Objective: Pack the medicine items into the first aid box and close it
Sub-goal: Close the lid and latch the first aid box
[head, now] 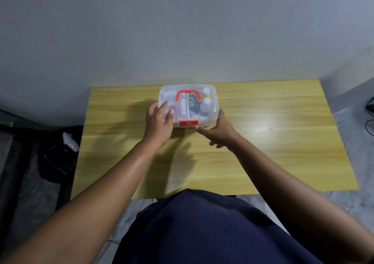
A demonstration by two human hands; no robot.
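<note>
Hands: both are at the first aid box [189, 106], one at each near corner.
Left hand: left hand [159, 122] lies spread over the box's near-left corner, fingers [165, 107] extended on the clear lid; it presses down and grips nothing.
Right hand: right hand [219, 129] sits at the near-right corner, thumb up against the side wall, index finger reaching left to the red latch [188, 123]; the other fingers are loosely curled, and nothing is held.
Box location: at the far middle of the bench [273, 142], near the wall, lid down, red handle [188, 94] lying flat on top.
Contents: bottles, a roll and packets show through the clear lid; no medicine items remain loose on the bench.
Step in hand: judged to be the closing stage, with packing complete and the lid seated.
Latch state: whether the latch is snapped home cannot be told from this view.
Next move calls for: steady downward pressure from the left hand while the right pushes the latch in until it catches, without sliding the box toward the wall.
</note>
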